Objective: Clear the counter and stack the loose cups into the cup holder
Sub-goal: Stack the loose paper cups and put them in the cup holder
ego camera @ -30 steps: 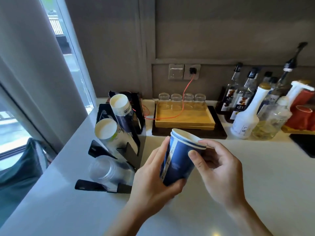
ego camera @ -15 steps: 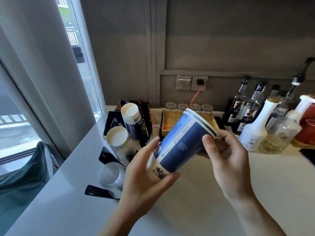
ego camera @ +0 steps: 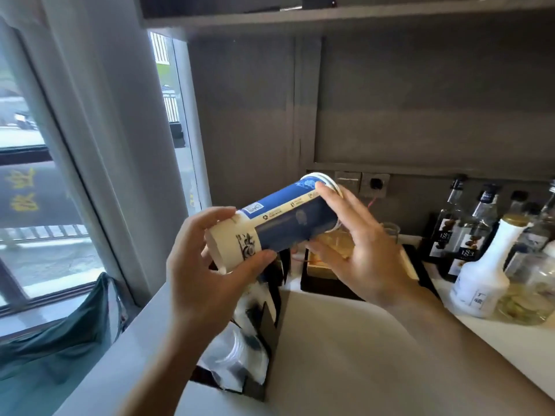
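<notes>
Both hands hold a stack of blue-and-white paper cups [ego camera: 282, 217] lying almost sideways in the air above the counter. My left hand [ego camera: 207, 265] grips its cream base, which points toward me and to the left. My right hand [ego camera: 357, 250] wraps the rim end, which points up and to the right. Beneath my hands stands the black cup holder [ego camera: 264, 325], mostly hidden. A stack of clear plastic cups [ego camera: 234, 355] lies in its nearest slot.
A white counter [ego camera: 345, 355] runs below. A wooden tray on a black base [ego camera: 318, 274] sits behind my hands. Syrup bottles [ego camera: 450, 232], a white bottle [ego camera: 483, 277] and a glass jar [ego camera: 528, 295] stand at right. A window and a green bag [ego camera: 60, 334] are at left.
The cup stack has tipped from upright to nearly sideways and risen. The view has swung upward, and my hands now hide most of the cup holder.
</notes>
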